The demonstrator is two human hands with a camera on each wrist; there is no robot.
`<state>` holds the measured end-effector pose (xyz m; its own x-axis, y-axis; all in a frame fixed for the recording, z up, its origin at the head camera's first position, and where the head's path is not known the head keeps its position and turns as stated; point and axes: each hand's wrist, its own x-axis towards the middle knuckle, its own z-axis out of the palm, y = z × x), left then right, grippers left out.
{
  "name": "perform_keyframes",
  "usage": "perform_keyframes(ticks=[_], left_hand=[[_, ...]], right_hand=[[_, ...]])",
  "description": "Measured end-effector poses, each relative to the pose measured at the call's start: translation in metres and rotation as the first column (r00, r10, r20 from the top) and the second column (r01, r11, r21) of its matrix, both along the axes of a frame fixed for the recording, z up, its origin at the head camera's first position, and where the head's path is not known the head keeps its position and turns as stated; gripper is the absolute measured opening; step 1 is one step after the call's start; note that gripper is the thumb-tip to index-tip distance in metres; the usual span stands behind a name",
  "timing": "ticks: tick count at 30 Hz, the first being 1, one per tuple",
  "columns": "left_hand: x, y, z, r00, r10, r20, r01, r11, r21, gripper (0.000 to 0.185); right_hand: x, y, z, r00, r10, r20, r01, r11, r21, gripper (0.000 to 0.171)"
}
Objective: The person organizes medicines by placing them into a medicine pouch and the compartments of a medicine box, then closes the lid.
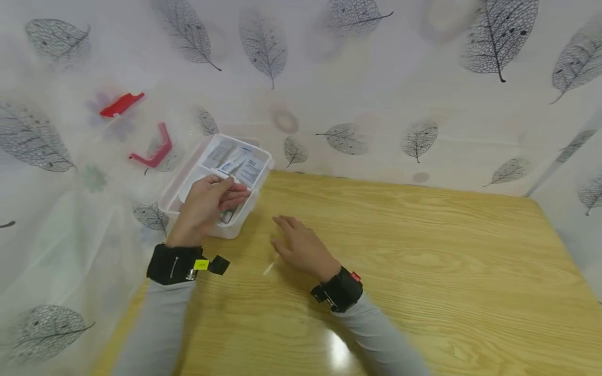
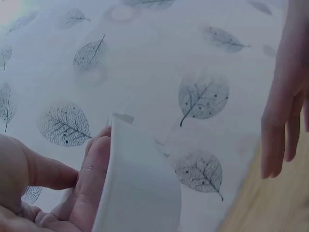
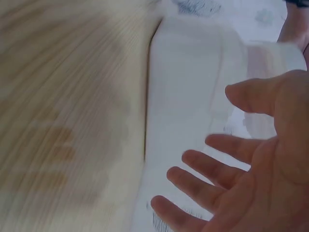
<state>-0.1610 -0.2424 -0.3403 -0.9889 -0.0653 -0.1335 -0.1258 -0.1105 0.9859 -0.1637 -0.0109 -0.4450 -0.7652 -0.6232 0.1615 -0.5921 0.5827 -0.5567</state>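
White translucent plastic compartment box [image 1: 221, 180] at far left corner of yellow wooden table [image 1: 423, 271], partly overhanging onto leaf-print cloth [image 1: 329, 78]. Far compartments holding flat packets and a white tube [image 1: 237, 159].

Left hand [image 1: 207, 203] over near side of box, fingers curled, pinching a thin white plastic piece [image 2: 140, 183], seen edge-on in left wrist view; what exactly this piece is, cannot tell. Right hand [image 1: 301, 245] released, flat, palm down, just right of box, fingers spread and grasping nothing; same slack spread in right wrist view [image 3: 251, 169]. Small clear sliver [image 1: 269, 268] on table near right wrist, too small to identify.

Judgement for this step: keep pinch light and near the edge, lift straight to avoid dragging box off table corner; right hand well placed to steady box wall if it shifts.

Two red plastic pieces [image 1: 141, 128] on cloth, far left, well apart from box.
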Motion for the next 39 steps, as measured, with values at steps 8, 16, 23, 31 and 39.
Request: perform_keyframes(ticks=[8,16,23,31,39], left_hand=[[-0.019,-0.026,0.003,0.995,0.096,0.034,-0.091,0.988,-0.125,0.037],[-0.035,-0.036,-0.015,0.986,0.116,0.118,-0.079,0.957,-0.279,0.051],[-0.033,-0.043,-0.026,0.989,0.071,0.129,-0.042,0.977,-0.209,0.046],[-0.036,-0.047,-0.016,0.988,0.050,0.148,0.013,0.918,-0.397,0.047],[-0.033,-0.058,-0.009,0.984,0.118,0.132,-0.025,0.831,-0.556,0.045]], right_hand=[[-0.008,-0.057,0.005,0.995,-0.077,0.063,0.082,0.993,-0.087,0.060],[-0.029,-0.079,-0.012,0.962,-0.192,0.196,0.244,0.925,-0.292,0.048],[-0.044,-0.088,-0.020,0.956,-0.208,0.205,0.279,0.861,-0.426,0.033],[-0.056,-0.105,-0.007,0.944,-0.297,0.142,0.328,0.814,-0.479,0.010],[-0.063,-0.117,-0.007,0.946,-0.318,0.063,0.315,0.855,-0.412,0.007]])
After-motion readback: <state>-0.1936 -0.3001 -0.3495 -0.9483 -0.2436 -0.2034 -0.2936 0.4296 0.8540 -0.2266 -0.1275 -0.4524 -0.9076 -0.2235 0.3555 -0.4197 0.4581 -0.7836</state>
